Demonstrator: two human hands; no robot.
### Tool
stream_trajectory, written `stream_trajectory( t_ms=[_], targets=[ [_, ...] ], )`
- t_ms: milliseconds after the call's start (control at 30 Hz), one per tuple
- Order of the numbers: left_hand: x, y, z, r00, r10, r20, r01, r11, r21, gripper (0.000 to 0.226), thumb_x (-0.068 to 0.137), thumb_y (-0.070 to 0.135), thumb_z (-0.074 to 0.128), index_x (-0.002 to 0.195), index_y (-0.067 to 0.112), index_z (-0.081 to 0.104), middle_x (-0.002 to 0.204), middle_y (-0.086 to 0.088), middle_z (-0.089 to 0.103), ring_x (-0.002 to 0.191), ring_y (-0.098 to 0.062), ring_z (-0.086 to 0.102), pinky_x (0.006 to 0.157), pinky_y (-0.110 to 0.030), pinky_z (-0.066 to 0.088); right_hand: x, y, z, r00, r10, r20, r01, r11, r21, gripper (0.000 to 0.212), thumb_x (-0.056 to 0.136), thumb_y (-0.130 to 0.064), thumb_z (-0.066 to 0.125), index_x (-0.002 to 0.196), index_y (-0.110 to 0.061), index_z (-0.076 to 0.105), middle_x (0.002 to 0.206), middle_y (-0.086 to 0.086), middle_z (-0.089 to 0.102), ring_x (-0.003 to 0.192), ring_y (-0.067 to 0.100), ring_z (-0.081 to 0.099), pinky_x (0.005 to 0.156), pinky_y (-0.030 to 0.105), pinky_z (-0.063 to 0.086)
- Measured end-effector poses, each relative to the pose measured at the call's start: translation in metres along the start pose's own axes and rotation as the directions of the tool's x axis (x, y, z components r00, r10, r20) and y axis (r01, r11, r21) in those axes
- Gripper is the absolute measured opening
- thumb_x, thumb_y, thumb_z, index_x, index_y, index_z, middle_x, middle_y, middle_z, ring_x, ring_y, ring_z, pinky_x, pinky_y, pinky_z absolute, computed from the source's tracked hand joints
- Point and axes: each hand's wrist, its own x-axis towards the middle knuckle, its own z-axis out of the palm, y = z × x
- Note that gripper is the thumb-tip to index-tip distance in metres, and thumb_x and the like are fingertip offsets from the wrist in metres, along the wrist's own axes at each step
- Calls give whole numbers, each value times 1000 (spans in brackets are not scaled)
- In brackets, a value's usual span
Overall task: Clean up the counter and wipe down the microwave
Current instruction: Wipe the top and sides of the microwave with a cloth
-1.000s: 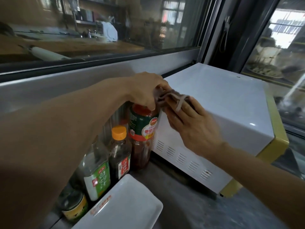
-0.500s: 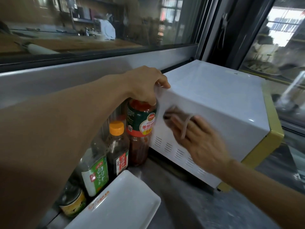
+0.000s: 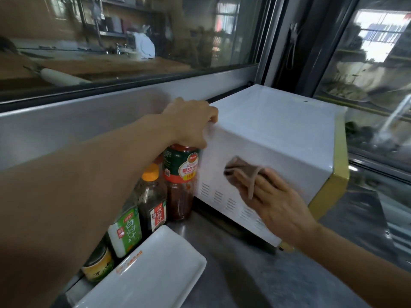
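Microwave (image 3: 266, 138) stands white at the back right of the steel counter (image 3: 255, 274), its side panel facing the camera and its yellow-trimmed front turned away to the right. The right hand (image 3: 275, 203) presses a folded brown cloth (image 3: 241, 170) flat against that side panel, fingers nearly straight, with a loop of the cloth lying across them. The left hand (image 3: 189, 123) is curled over the rear top corner of the casing, seemingly bracing it, though its fingertips are blurred and I cannot tell how firmly it grips. Directly below that hand, just beside the panel, stands a tall red sauce jar (image 3: 180, 181), with a dark orange-capped bottle (image 3: 152, 196), a green-labelled bottle (image 3: 126, 232) and a small jar (image 3: 97, 266) lined up along the wall; a white rectangular tray (image 3: 142, 274) lies in front of them. The likeliest trouble is a wide leftward stroke of the cloth, or the left forearm dropping, knocking the tall jar into its neighbours. Hard pressure on the side could also slide the oven on the smooth steel if the bracing hand slips, and the cloth may snag on the vent slots (image 3: 222, 196) low on the panel.
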Motion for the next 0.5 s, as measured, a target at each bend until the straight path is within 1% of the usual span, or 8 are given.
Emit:
stream_trajectory(
  t_ms=[100,167,233,267,367,400,433,500],
  targets=[
    [-2,19,8,999,24,-41,-18,989,149,66,72,41,67,130,23,41,131,-4,46,118,-23,48,102,-45,27,0,22,-6,972,161,-173,-152,986,66,57,95,-8,7,141,-5,41,151,16,34,140,34,29,116,48,15],
    [-6,30,20,995,76,-68,-66,989,133,77,72,37,69,138,26,32,141,-3,36,127,-22,43,106,-47,23,-2,16,2,968,175,-178,-169,984,46,54,95,-9,13,142,-7,38,154,14,26,144,31,19,118,48,8],
    [-10,37,30,991,83,-103,-73,993,90,85,71,34,70,143,28,25,142,-2,35,124,-23,45,105,-47,27,-13,-4,18,992,81,-100,-82,997,2,55,88,-14,30,142,-8,39,154,13,26,143,31,20,118,48,2],
    [-11,38,34,990,71,-126,-61,995,81,87,70,34,70,144,28,24,141,-2,35,123,-24,46,104,-47,30,-21,-17,27,1000,12,-28,-12,1000,-14,59,86,-17,31,144,-7,36,154,14,25,143,33,21,118,50,-1],
    [-15,40,42,985,36,-169,-30,999,36,93,68,32,73,145,27,22,142,-3,34,125,-24,42,102,-48,32,-46,-41,42,942,-180,285,196,980,-31,63,93,-18,26,149,-1,3,158,18,-8,144,38,-1,106,54,-25],
    [-15,41,44,985,27,-173,-23,999,24,94,67,31,73,145,26,22,142,-3,33,127,-24,40,102,-49,32,-49,-42,40,936,-180,304,199,980,-33,66,94,-20,33,149,-1,2,158,17,-6,144,37,0,105,53,-24],
    [-16,42,45,985,24,-172,-22,1000,15,94,67,31,74,145,26,21,143,-3,31,128,-24,38,103,-48,32,-51,-38,35,943,-163,291,185,981,-49,67,92,-21,41,149,-2,12,158,15,7,144,36,10,109,53,-16],
    [-16,43,45,986,21,-166,-22,1000,-2,95,67,30,74,145,26,20,144,-3,29,131,-24,36,104,-48,30,-48,-20,20,986,-77,144,85,995,-47,60,86,-19,48,143,-7,37,151,11,36,138,32,33,118,53,7]
  ],
)
